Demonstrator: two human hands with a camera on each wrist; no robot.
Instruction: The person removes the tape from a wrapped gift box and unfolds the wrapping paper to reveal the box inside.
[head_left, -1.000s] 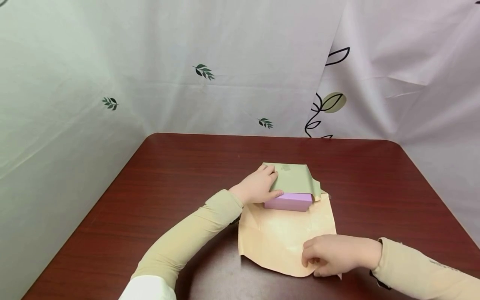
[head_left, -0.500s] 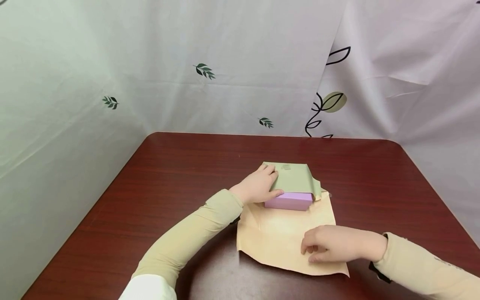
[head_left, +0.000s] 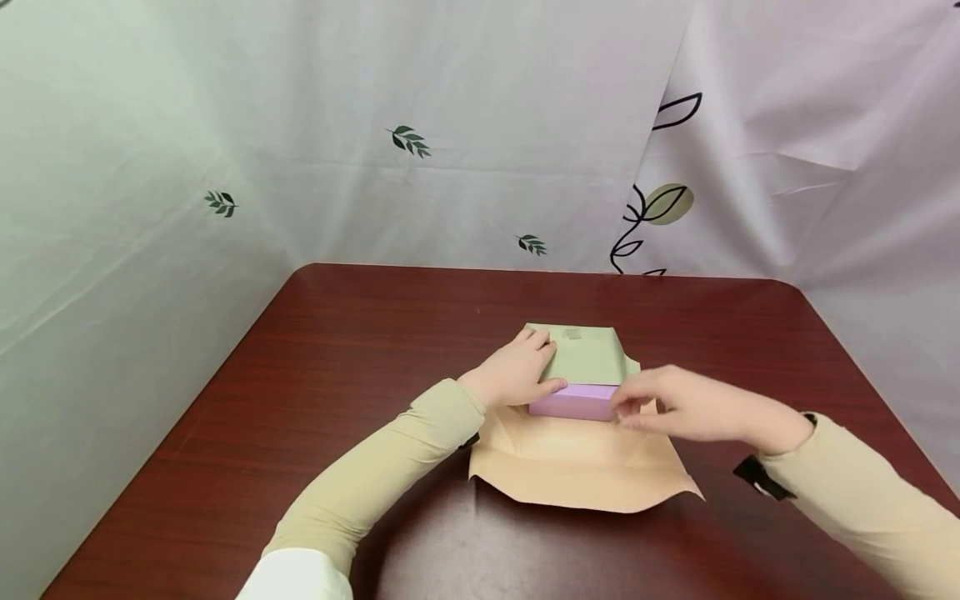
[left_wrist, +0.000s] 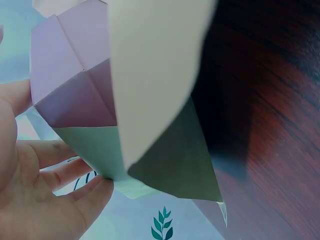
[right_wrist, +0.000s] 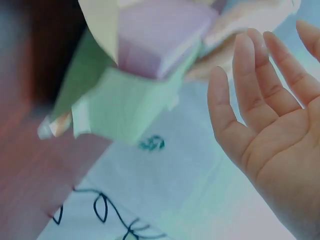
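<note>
A purple box (head_left: 570, 405) lies partly wrapped in a sheet of wrapping paper (head_left: 592, 357), pale green outside and cream inside. The green side is folded over the box's far part, while the cream flap (head_left: 570, 477) spreads toward the near table edge. My left hand (head_left: 513, 372) rests on the left of the wrapped box, fingers spread on the green paper and thumb by the purple edge. My right hand (head_left: 686, 404) is beside the box's near right corner. In the right wrist view its fingers (right_wrist: 245, 80) are relaxed, apart from the paper, with nothing held.
The dark red wooden table (head_left: 360, 333) extends around the box on all sides. A white curtain (head_left: 465, 200) with leaf prints stands behind it and along both sides.
My right hand has let go of the near flap and moved up and away to the box's right corner. The flap's near edge has lifted and curled toward the box. My left hand stays put.
</note>
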